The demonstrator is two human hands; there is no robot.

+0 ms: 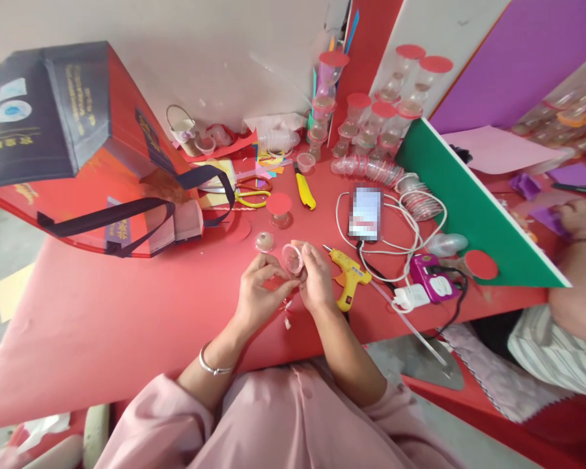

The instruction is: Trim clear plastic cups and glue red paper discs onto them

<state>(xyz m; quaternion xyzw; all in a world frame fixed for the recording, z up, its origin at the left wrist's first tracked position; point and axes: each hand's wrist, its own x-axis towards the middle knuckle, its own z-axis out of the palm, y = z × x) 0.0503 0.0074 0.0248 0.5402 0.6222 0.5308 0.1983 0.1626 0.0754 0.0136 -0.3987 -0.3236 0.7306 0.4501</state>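
Note:
My right hand is closed around a small clear plastic cup, its round rim tilted toward me. The fingers of my left hand are pinched together at the cup's lower edge; what lies between them is hidden. Just beyond my hands stands a small clear dome-shaped cup. Behind it is a clear cup piece topped with a red disc. A yellow glue gun lies right of my right hand. Small red and white scraps lie on the table below my fingers.
A large red and navy bag stands left. Scissors and a yellow utility knife lie behind. Cabled phone, purple adapter, stacked cups and green divider are right. Another person's arm rests beyond.

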